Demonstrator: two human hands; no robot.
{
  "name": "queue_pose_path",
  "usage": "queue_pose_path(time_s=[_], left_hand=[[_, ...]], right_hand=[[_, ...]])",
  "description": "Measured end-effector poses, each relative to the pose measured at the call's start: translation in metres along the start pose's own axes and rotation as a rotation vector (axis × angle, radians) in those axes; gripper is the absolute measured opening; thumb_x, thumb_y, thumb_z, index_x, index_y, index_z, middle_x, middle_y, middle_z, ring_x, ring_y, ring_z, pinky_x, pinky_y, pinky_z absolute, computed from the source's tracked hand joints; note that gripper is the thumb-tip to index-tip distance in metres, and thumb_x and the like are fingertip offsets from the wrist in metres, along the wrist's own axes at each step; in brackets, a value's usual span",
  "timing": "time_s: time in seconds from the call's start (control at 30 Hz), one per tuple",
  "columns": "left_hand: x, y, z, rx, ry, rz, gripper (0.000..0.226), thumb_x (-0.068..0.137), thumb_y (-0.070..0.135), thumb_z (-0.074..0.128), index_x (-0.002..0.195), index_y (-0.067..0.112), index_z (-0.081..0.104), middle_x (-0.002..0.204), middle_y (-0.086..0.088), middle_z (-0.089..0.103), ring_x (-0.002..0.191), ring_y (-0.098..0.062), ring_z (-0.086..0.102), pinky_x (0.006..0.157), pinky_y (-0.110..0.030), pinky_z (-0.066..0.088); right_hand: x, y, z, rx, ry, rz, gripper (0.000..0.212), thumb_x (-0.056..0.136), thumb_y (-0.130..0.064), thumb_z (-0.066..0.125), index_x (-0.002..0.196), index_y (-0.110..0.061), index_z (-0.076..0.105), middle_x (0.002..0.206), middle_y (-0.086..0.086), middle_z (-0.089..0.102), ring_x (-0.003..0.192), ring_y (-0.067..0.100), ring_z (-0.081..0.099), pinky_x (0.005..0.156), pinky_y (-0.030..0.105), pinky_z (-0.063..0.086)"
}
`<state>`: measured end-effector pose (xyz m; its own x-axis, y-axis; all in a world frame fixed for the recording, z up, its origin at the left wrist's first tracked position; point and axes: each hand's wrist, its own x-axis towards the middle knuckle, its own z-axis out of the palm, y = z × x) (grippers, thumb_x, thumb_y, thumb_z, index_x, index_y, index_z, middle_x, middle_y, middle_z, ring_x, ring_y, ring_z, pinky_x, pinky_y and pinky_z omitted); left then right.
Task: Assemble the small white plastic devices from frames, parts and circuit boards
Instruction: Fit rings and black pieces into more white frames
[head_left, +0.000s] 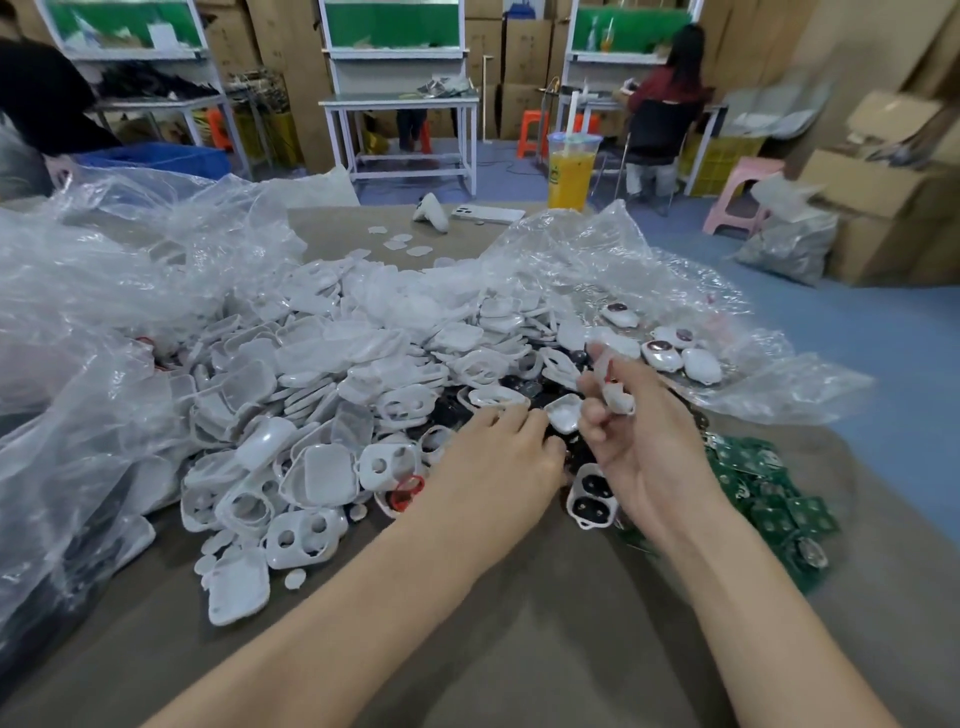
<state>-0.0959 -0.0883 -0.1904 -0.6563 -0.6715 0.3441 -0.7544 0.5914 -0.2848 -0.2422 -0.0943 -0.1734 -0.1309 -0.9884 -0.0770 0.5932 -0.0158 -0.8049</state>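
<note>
Our right hand (641, 441) is curled around a small white part (618, 397) with a bit of red on it, pinched up at the fingertips. Our left hand (498, 457) lies knuckles-up on the heap, its fingertips touching a white shell (563, 413); we cannot tell whether it grips it. The two hands nearly meet.

Just near them sits a two-hole frame (587, 496). The white pile (322, 395) spreads left and far, the green boards (769, 499) lie right, and finished devices (675, 356) rest on the plastic bag (753, 364) beyond.

The risk, we judge, is nudging the loose heap so pieces slide, or dropping the small part into it. The boards sit close to the right table edge (852, 467); clear room lies only on the near side.
</note>
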Motion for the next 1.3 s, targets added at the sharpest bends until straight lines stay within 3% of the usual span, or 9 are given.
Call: queue_pose_path(time_s=[0.23,0.37,0.5,0.57,0.63,0.73,0.87,1.2,1.3], left_hand=[[-0.007,0.004,0.001,0.115,0.078,-0.052,0.031,0.078,0.01,0.038,0.063,0.02,0.062,0.059,0.002,0.057,0.054,-0.016,0.057,0.047,-0.025,0.035],[-0.015,-0.001,0.007,0.074,0.155,-0.103,0.014,0.085,0.022,0.07,0.071,0.022,0.067,0.07,0.004,0.062,0.068,-0.017,0.063,0.053,-0.029,0.042],[-0.03,-0.005,0.007,-0.608,0.276,-0.382,0.015,0.1,0.027,0.061,0.105,0.022,0.074,0.097,0.008,0.065,0.09,-0.009,0.062,0.079,-0.022,0.049],[-0.031,-0.01,-0.002,-1.124,0.309,-0.605,0.015,0.1,0.032,0.061,0.097,0.031,0.076,0.089,0.016,0.066,0.08,0.002,0.06,0.07,-0.01,0.044],[-0.028,-0.016,-0.01,-1.547,0.297,-0.81,0.011,0.092,0.039,0.071,0.092,0.032,0.079,0.08,0.013,0.071,0.069,0.0,0.061,0.059,-0.014,0.043],[-0.023,-0.02,-0.012,-1.91,0.272,-0.938,0.018,0.08,0.034,0.083,0.093,0.02,0.082,0.09,-0.005,0.075,0.073,-0.011,0.065,0.07,-0.033,0.046],[-0.02,-0.02,-0.012,-2.23,0.326,-0.973,0.023,0.076,0.016,0.074,0.095,0.003,0.073,0.089,-0.015,0.075,0.069,-0.012,0.07,0.063,-0.02,0.057],[-0.021,-0.024,-0.014,-2.289,0.31,-0.921,0.025,0.076,0.012,0.075,0.101,0.008,0.074,0.087,-0.011,0.074,0.068,-0.013,0.07,0.065,-0.023,0.058],[-0.026,-0.021,-0.01,-1.853,0.361,-0.812,0.013,0.084,0.017,0.08,0.093,0.026,0.078,0.093,-0.001,0.077,0.081,-0.012,0.073,0.076,-0.026,0.056]], right_hand=[[-0.01,0.01,-0.001,-0.185,-0.086,0.09,0.029,0.105,-0.022,0.049,0.114,-0.002,0.068,0.079,0.008,0.074,0.049,0.007,0.054,0.045,0.017,0.045],[-0.01,0.013,-0.003,-0.265,-0.08,0.071,0.023,0.102,-0.023,0.054,0.111,-0.008,0.069,0.081,0.005,0.075,0.049,0.006,0.056,0.04,0.017,0.042],[-0.008,0.019,-0.003,-0.317,-0.063,-0.042,0.018,0.103,-0.021,0.053,0.101,-0.015,0.069,0.081,0.003,0.074,0.053,0.01,0.061,0.045,0.018,0.046],[-0.007,0.023,-0.002,-0.32,-0.072,-0.068,0.018,0.105,-0.015,0.049,0.106,-0.017,0.067,0.082,0.0,0.075,0.066,0.014,0.071,0.056,0.018,0.054],[-0.007,0.026,0.0,-0.33,-0.107,-0.067,0.02,0.106,-0.011,0.047,0.11,-0.019,0.066,0.087,-0.002,0.077,0.078,0.02,0.076,0.065,0.02,0.058],[-0.01,0.028,0.003,-0.375,-0.156,-0.066,0.018,0.103,-0.012,0.054,0.112,-0.02,0.067,0.095,0.006,0.078,0.082,0.022,0.076,0.068,0.022,0.059],[-0.01,0.027,0.001,-0.408,-0.126,-0.089,0.018,0.099,-0.013,0.062,0.114,-0.021,0.067,0.091,0.007,0.078,0.081,0.02,0.076,0.073,0.022,0.059],[-0.011,0.028,0.0,-0.35,-0.15,-0.117,0.017,0.094,-0.014,0.067,0.11,-0.021,0.066,0.087,0.011,0.078,0.074,0.02,0.076,0.068,0.02,0.057],[-0.011,0.028,-0.001,-0.347,-0.151,-0.146,0.017,0.095,-0.012,0.066,0.111,-0.017,0.063,0.087,0.01,0.078,0.079,0.021,0.076,0.072,0.022,0.058]])
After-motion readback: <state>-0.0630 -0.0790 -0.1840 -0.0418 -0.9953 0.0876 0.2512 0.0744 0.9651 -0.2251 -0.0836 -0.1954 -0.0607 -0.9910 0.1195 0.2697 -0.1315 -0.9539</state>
